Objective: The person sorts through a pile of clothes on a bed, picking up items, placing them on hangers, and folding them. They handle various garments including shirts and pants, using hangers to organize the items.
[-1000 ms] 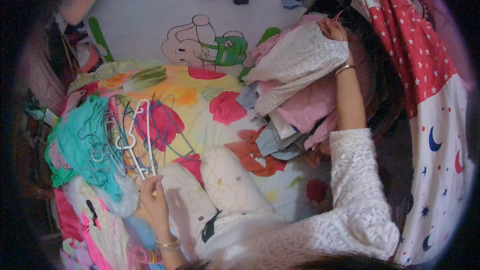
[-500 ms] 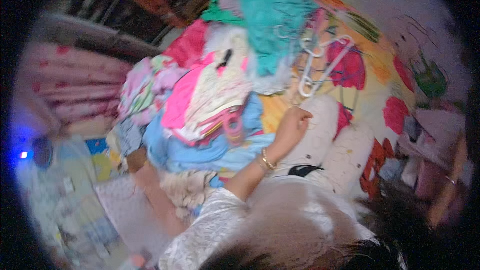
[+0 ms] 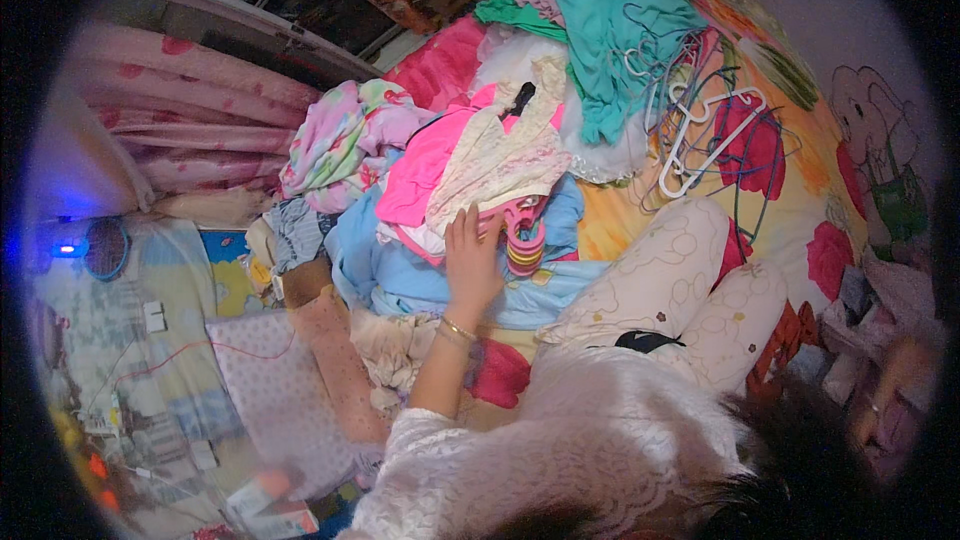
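The left hand (image 3: 474,265) lies with its fingers loosely apart on the lower edge of a cream lace garment (image 3: 500,165), just beside a cluster of pink hangers (image 3: 525,225); no closed grasp shows, and the light contact perhaps steadies the cloth. The right hand (image 3: 908,370) is dim and blurred near rumpled pale clothes (image 3: 860,315) by the wall edge of the bed (image 3: 815,175), so I cannot tell its grip. The cream garment overlaps a bright pink one (image 3: 415,180), both on blue cloth (image 3: 370,275); the hangers' hooks bunch together on one side, likely because the garments hang on them in a stack. Farther off, toward the bed's far edge, loose hangers (image 3: 722,147) lie beside a teal garment (image 3: 610,30), seemingly grouped apart as spares.
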{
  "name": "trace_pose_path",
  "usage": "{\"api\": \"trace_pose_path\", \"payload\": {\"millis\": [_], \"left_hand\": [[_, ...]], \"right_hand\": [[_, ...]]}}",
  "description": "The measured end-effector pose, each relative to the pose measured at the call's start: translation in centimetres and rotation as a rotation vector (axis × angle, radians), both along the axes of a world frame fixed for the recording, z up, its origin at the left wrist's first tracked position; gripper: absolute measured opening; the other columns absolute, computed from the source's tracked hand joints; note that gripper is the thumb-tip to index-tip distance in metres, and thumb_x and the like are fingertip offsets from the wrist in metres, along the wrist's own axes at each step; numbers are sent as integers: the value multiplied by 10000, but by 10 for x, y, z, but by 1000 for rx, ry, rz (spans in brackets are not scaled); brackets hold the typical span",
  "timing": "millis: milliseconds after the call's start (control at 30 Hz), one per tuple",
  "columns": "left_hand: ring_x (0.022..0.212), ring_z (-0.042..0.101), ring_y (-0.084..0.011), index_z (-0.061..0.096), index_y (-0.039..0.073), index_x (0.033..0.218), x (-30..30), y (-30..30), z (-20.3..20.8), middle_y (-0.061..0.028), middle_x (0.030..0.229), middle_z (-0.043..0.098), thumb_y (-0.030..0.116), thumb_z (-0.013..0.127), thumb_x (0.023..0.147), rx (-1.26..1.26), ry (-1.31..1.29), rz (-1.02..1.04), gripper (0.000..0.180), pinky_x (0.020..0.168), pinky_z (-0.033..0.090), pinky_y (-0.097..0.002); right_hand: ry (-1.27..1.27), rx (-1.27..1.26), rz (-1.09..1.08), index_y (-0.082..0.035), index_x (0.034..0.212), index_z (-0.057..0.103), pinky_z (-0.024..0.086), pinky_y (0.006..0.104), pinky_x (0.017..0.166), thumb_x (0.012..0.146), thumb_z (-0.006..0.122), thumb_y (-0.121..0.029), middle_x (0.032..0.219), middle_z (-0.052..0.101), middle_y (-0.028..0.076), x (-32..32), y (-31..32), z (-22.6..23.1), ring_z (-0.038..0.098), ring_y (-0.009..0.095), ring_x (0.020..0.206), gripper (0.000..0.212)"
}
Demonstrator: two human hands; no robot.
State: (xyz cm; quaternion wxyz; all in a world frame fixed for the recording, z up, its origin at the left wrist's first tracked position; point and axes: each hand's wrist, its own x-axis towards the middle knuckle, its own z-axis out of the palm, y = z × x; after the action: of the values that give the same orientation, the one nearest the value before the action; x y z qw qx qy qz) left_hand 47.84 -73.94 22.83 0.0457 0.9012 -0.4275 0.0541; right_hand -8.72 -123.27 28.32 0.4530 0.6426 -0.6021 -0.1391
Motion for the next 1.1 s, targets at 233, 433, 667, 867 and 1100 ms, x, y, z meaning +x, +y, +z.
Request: {"api": "trace_pose_path", "payload": {"millis": [233, 433, 667, 867, 1100], "left_hand": [[1196, 418, -318, 451, 138, 1279, 48, 13, -47, -176, 1295, 434, 136, 612, 720, 139, -280, -84, 581, 983, 302, -499], [1044, 507, -271, 519, 91, 1098, 59, -2, -28, -122, 1131, 523, 167, 629, 729, 23, -230, -98, 392, 869, 385, -415], [1056, 522, -273, 558, 85, 1062, 36, 24, -31, -123, 1127, 537, 168, 619, 729, 16, -189, -155, 349, 842, 403, -407], [879, 530, -276, 574, 86, 1035, 39, 22, -6, -109, 909, 536, 138, 579, 761, 24, -20, -161, 279, 773, 410, -389], [794, 570, -321, 579, 30, 999, 134, 52, 41, -132, 886, 598, 25, 524, 795, -626, -3, 128, 211, 722, 463, -393]], "right_hand": [[-339, 370, 349, -74, 1244, 481, 292, 510, 1026, 872, 518, -190, 1360, 376, 157, 69, 81, -81, 304, 360, 1283, 392], [-680, 562, 432, -58, 1173, 519, 306, 465, 1023, 829, 572, -126, 1310, 405, 164, 127, 139, -83, 345, 361, 1233, 355], [-830, 674, 620, -56, 1138, 534, 321, 444, 1017, 777, 603, -78, 1236, 448, 154, 201, 173, -67, 374, 362, 1197, 368], [-920, 835, 811, -52, 1088, 548, 357, 423, 995, 749, 615, -46, 1224, 467, 144, 272, 209, -59, 395, 357, 1180, 346], [-982, 861, 799, -42, 1073, 551, 365, 413, 982, 743, 611, -32, 1214, 475, 142, 279, 218, -55, 404, 350, 1163, 335]]}}
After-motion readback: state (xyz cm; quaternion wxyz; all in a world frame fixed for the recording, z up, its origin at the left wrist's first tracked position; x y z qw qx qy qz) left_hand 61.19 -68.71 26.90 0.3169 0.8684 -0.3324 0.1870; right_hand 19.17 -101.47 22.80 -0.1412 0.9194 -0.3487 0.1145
